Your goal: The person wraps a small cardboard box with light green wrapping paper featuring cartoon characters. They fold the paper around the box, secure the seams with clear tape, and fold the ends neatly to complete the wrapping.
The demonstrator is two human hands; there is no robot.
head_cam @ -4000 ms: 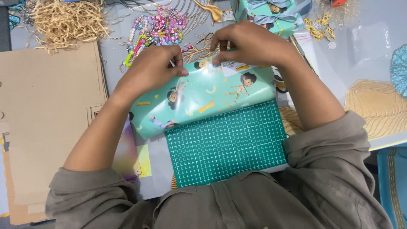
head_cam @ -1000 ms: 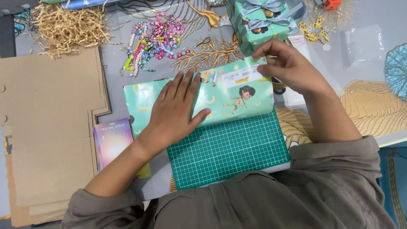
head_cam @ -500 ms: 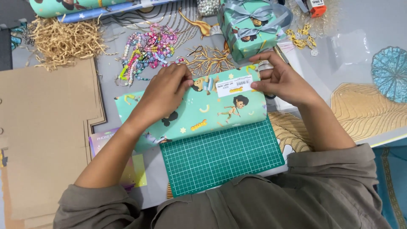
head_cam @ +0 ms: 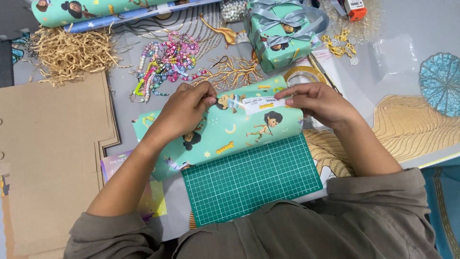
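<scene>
Both hands pinch the far edge of a mint-green sheet of wrapping paper printed with cartoon children (head_cam: 225,132): the left hand (head_cam: 184,112) has thumb and fingers closed on the paper's upper left part, and the right hand (head_cam: 318,101) has its fingertips closed on the upper right part, just beside a small white rectangular sticker label (head_cam: 262,104). The paper bulges as if folded over something, lying across the far edge of a dark green gridded cutting mat (head_cam: 251,180) that sits nearest the person.

Taking the mat as the landmark: to its left lies a large flat brown cardboard cut-out (head_cam: 50,158), with a pale purple printed card (head_cam: 115,165) between the two. Beyond the mat's left corner sit a heap of tan shredded paper (head_cam: 72,52) and a tangle of multicoloured bead strings (head_cam: 165,64). Straight beyond the mat stands a box already wrapped in the same paper with a silver-grey ribbon bow (head_cam: 282,31), and just in front of it a clear tape roll (head_cam: 302,76).

The step in hand looks like drawing the sheet's edge over and lining it up. Next it seems to call for holding the overlap flat with one hand while the other fetches tape.
</scene>
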